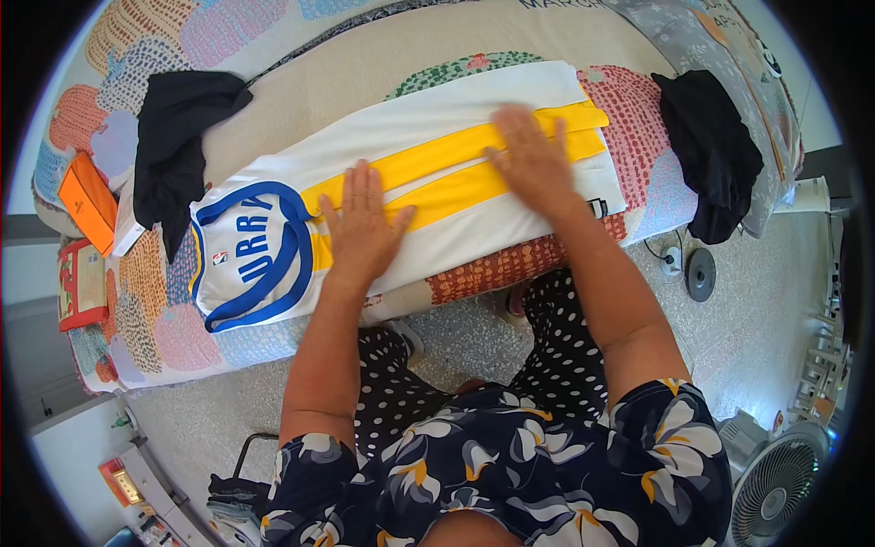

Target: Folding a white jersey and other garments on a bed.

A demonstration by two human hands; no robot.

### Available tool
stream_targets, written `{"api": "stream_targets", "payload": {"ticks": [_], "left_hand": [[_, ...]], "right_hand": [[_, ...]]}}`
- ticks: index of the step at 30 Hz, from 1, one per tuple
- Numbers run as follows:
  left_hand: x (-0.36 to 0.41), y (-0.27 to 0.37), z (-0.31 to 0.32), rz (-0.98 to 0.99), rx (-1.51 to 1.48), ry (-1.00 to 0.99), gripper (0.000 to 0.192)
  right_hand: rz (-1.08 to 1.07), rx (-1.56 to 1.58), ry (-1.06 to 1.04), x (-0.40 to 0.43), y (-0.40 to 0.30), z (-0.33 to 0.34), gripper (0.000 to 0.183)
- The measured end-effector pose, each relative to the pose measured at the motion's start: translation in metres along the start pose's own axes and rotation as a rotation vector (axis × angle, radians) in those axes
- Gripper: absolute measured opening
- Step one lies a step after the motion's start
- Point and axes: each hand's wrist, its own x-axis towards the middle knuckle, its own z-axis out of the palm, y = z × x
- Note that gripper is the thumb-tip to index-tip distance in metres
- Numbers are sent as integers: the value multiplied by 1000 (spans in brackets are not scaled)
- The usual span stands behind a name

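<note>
A white basketball jersey (pixel 437 253) with blue neck and armhole trim and yellow side bands lies lengthwise, its sides folded inward, on a sofa with a patterned woven cover (pixel 301 116). Its neck end points left and its hem end right. My left hand (pixel 364 236) rests palm down on the yellow bands near the armhole trim, fingers spread. Farther right, my right hand (pixel 533 161) lies flat on the bands near the hem, slightly blurred, with its fingers apart. Neither hand grips the cloth.
Black garments lie on the sofa at the left (pixel 174 130) and right (pixel 714 150). An orange box (pixel 89 203) and a red-edged packet (pixel 83 284) are at its left end. An electric fan (pixel 776 492) stands at the lower right, and a dark disc (pixel 700 275) is on the floor.
</note>
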Motion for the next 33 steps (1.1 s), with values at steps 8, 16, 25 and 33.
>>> {"api": "stream_targets", "payload": {"ticks": [8, 16, 25, 33], "left_hand": [[1, -36, -13, -285, 61, 114, 70], [-29, 45, 4, 238, -87, 169, 74], [-42, 47, -6, 355, -98, 31, 78], [0, 11, -27, 20, -198, 516, 75]], "right_hand": [[707, -22, -39, -20, 108, -7, 57], [-208, 443, 201, -26, -78, -63, 55], [71, 2, -96, -33, 0, -24, 57], [638, 144, 171, -36, 78, -42, 63]]}}
